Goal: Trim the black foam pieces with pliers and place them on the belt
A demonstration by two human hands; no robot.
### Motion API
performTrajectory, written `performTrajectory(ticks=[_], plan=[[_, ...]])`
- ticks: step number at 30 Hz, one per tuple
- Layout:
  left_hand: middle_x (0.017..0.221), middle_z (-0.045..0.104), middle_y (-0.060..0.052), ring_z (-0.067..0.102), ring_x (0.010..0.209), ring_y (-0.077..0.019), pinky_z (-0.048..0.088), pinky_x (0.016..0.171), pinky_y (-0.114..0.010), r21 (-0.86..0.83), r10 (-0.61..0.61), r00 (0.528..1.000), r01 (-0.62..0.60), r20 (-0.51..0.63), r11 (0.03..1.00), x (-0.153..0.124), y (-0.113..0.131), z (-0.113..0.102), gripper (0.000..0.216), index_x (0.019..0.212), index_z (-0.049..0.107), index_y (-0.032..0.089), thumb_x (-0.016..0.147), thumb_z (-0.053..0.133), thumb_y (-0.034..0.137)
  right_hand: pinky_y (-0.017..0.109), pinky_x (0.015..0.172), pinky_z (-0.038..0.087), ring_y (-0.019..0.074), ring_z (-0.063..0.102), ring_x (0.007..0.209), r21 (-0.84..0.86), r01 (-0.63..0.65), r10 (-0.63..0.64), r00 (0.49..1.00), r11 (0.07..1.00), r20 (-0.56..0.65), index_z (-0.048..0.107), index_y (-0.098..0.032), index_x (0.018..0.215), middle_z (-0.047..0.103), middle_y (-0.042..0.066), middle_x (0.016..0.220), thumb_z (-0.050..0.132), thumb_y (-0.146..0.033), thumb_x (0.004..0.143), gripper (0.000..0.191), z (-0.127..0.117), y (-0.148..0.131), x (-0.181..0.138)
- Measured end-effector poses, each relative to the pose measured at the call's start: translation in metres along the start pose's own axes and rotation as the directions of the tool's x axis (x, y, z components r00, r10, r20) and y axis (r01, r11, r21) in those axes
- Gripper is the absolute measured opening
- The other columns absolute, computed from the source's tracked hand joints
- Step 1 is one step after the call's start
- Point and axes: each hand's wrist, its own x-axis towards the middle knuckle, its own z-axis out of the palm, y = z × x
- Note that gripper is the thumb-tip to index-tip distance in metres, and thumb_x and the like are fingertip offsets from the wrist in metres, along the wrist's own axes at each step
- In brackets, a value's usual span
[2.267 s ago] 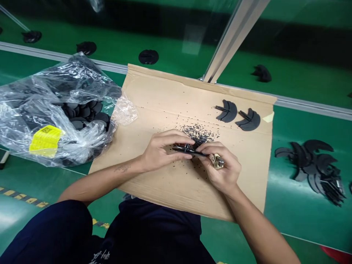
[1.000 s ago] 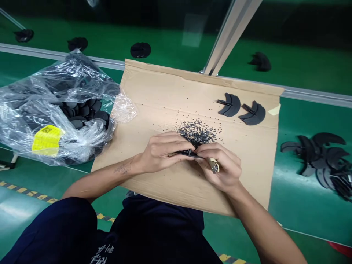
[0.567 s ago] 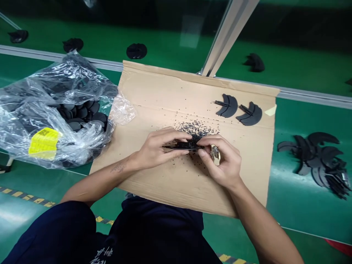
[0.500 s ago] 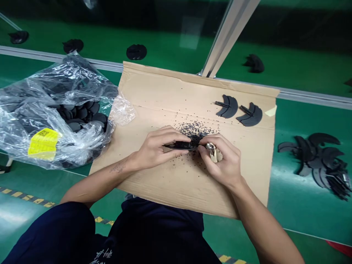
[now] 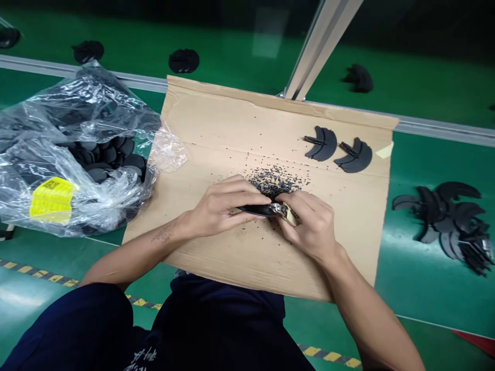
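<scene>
Pinched between the thumb and fingers of my left hand point(image 5: 224, 203) is a dark, flat plastic part point(image 5: 255, 209), seen nearly edge-on. My right hand point(image 5: 313, 221) is closed round a small pair of nippers point(image 5: 279, 208) with a metal head and a pale wrapping or grip. The nippers' jaws meet the right end of the part; whether they are closed on it I cannot tell. Under and beyond both hands lies a heap of tiny black clippings point(image 5: 274, 180), scattered over a cardboard sheet point(image 5: 216, 118).
Two curved black parts point(image 5: 322, 144) lie at the cardboard's upper right. A clear plastic bag point(image 5: 93, 123) of black discs sits on the left, with a yellow label point(image 5: 52, 200). More curved parts point(image 5: 444, 216) are piled on the green surface at right. A metal post point(image 5: 320, 51) rises behind.
My right hand has shifted slightly left, and the nippers' head has turned and now reaches the end of the black part. The whole view has shifted a little.
</scene>
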Motion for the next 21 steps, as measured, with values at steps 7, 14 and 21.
performTrajectory(ticks=[7,14,21], plan=[[0.096,0.077,-0.006,0.069,0.086,-0.0139,0.054,0.08,-0.03,-0.006,0.044,0.999,-0.044,0.019,0.999,0.0004,-0.0019,-0.0011,0.024,0.115,0.073,0.021,0.091,0.072,0.023,0.03,0.062,0.049,0.0174,0.064,0.066,-0.076,0.035,-0.034,0.999,0.996,0.009,0.069,-0.017,0.104,0.072,0.005,0.077,0.057,-0.019,0.093,0.017,-0.002,0.0022,-0.0022],[0.095,0.078,-0.006,0.07,0.084,-0.0141,0.055,0.078,-0.03,-0.1,-0.014,1.0,0.016,0.021,0.995,-0.0007,-0.0006,0.0025,0.023,0.113,0.075,0.022,0.09,0.074,0.025,0.031,0.063,0.05,0.0175,0.064,0.064,-0.114,0.056,-0.057,0.998,0.992,-0.005,0.07,-0.018,0.101,0.072,0.005,0.073,0.056,-0.016,0.093,0.017,-0.0041,0.0002,-0.0019],[0.091,0.077,-0.006,0.07,0.081,-0.0141,0.056,0.076,-0.029,-0.093,0.001,0.999,0.003,0.046,0.996,0.0008,-0.0006,0.0001,0.021,0.109,0.075,0.021,0.09,0.075,0.028,0.028,0.06,0.05,0.0158,0.066,0.063,0.006,0.003,-0.003,0.999,1.0,0.045,0.069,-0.019,0.089,0.074,0.003,0.072,0.056,-0.017,0.093,0.014,-0.0039,-0.0013,-0.0034]])
